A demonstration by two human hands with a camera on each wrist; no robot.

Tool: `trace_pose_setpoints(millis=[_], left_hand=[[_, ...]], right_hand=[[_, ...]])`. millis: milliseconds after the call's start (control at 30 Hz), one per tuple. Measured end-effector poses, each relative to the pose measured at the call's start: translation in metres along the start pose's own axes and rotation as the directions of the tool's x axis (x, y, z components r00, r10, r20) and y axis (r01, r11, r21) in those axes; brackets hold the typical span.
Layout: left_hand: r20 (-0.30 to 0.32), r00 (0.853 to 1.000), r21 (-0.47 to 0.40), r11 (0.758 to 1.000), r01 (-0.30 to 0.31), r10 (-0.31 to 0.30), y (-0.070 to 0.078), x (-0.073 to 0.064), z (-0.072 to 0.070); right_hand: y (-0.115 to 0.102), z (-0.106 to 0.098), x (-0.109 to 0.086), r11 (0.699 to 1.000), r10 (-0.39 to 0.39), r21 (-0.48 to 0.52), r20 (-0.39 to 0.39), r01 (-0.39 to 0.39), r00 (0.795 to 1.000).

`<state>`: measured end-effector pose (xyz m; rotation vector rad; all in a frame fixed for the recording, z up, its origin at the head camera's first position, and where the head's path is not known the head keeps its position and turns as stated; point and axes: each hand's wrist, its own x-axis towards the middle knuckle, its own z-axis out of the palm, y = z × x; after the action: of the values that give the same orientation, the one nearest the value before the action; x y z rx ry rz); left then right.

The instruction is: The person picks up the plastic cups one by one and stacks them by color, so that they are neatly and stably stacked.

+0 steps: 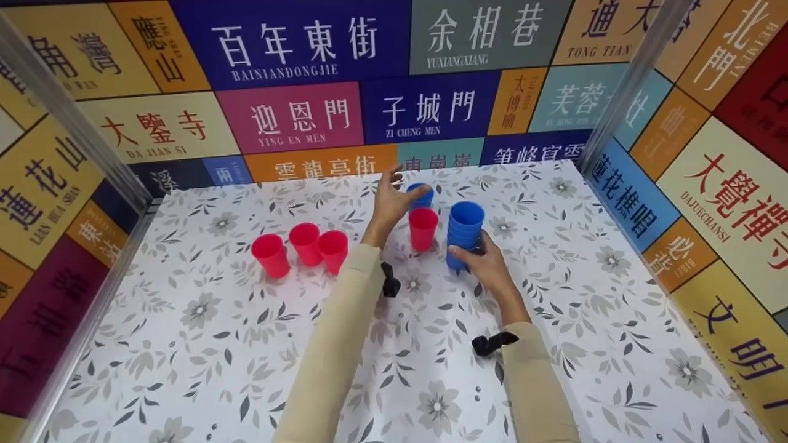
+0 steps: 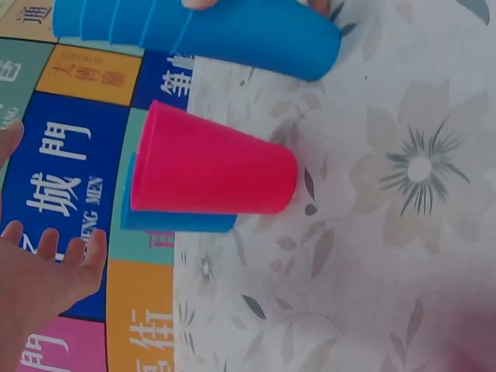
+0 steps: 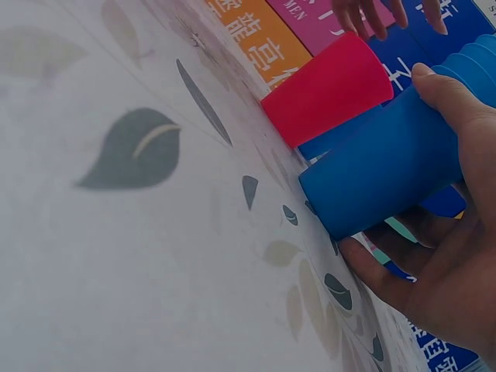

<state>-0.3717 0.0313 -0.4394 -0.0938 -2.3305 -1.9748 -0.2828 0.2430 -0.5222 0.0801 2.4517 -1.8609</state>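
My right hand [image 1: 489,264] grips a stack of several blue cups [image 1: 465,231] low on its side, thumb on one side and fingers on the other. In the right wrist view the bottom blue cup [image 3: 380,167] is at the tabletop. My left hand [image 1: 392,203] is held up with fingers spread, near a lone blue cup [image 1: 420,194]; the left wrist view shows that hand [image 2: 54,267] apart from the cups, holding nothing. A red cup [image 1: 423,229] stands upright in front of the lone blue cup, partly hiding it.
Three more red cups [image 1: 271,255] stand upright to the left, one partly behind my left sleeve [image 1: 332,344]. A flower-patterned white cloth [image 1: 203,314] covers the table. Panels with large printed characters [image 1: 295,43] rise at the back and sides.
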Motion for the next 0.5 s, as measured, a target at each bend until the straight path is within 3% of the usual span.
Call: trace_pose_setpoints(millis=[200, 500], left_hand=[[-0.025, 0.999, 0.03, 0.999, 0.027, -0.026, -0.012, 0.004, 0.0], [-0.022, 0.99, 0.05, 0.989, 0.138, -0.137, -0.02, 0.007, 0.021]], right_hand=[[-0.001, 0.003, 0.001, 1.0, -0.01, -0.011, -0.012, 0.01, 1.0], [0.0, -0.001, 0.001, 1.0, -0.003, -0.009, -0.013, 0.003, 1.0]])
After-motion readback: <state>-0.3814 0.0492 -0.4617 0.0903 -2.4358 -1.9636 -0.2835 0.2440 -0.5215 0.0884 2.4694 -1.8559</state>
